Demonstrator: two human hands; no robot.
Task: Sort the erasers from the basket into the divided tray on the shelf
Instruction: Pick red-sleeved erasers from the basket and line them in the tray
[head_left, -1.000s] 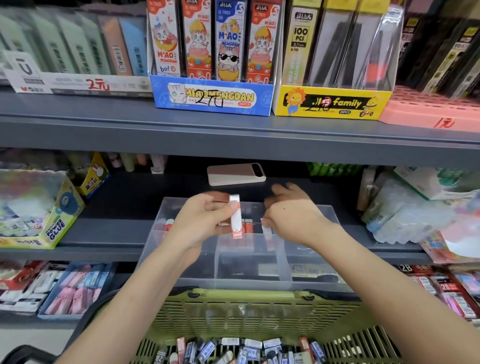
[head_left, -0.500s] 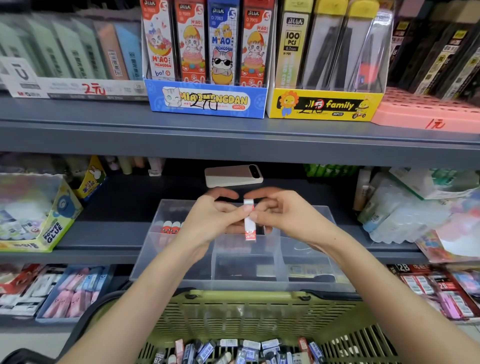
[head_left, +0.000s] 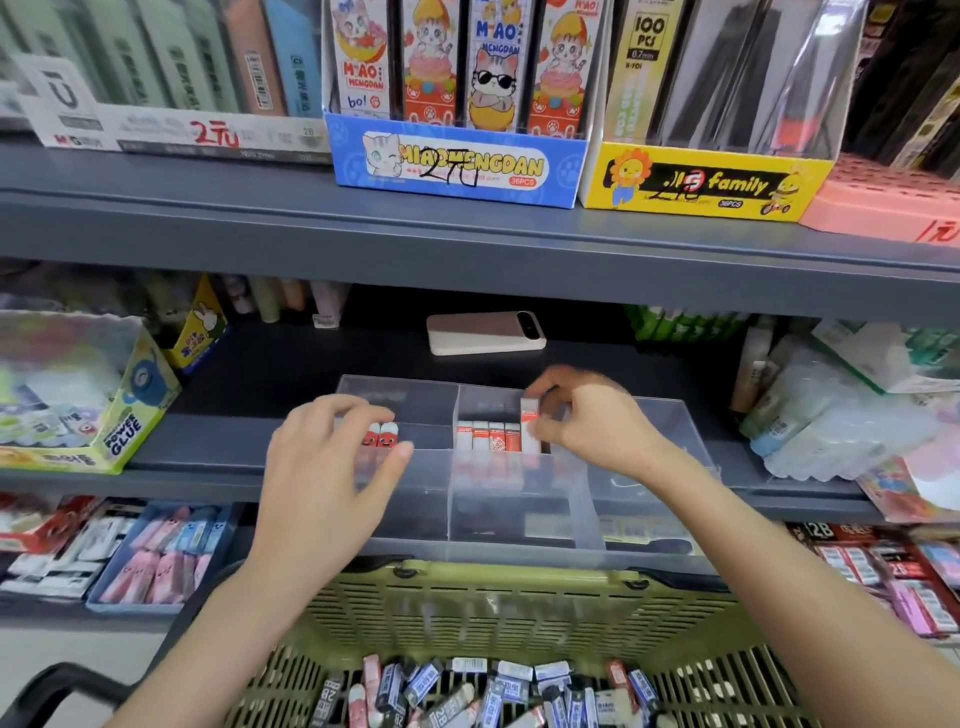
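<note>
A clear divided tray (head_left: 519, 519) sits on the middle shelf. My right hand (head_left: 592, 421) pinches a red and white eraser (head_left: 531, 423) upright at the right end of a row of red and white erasers (head_left: 488, 435) in the tray's middle back compartment. My left hand (head_left: 332, 457) hovers over the left compartment with fingers spread and nothing in it, next to two red-faced erasers (head_left: 382, 434). Below, an olive green basket (head_left: 519, 613) holds several loose erasers (head_left: 493, 686).
A beige phone (head_left: 485, 332) lies on the shelf behind the tray. A glue box (head_left: 93, 395) stands at the left and plastic-wrapped packs (head_left: 841, 410) at the right. Display boxes (head_left: 457, 161) line the upper shelf. Eraser trays (head_left: 156, 556) fill the lower shelf.
The eraser passed from my left hand to my right, which moved it down into the middle back compartment. My left hand let go and drew back to the left.
</note>
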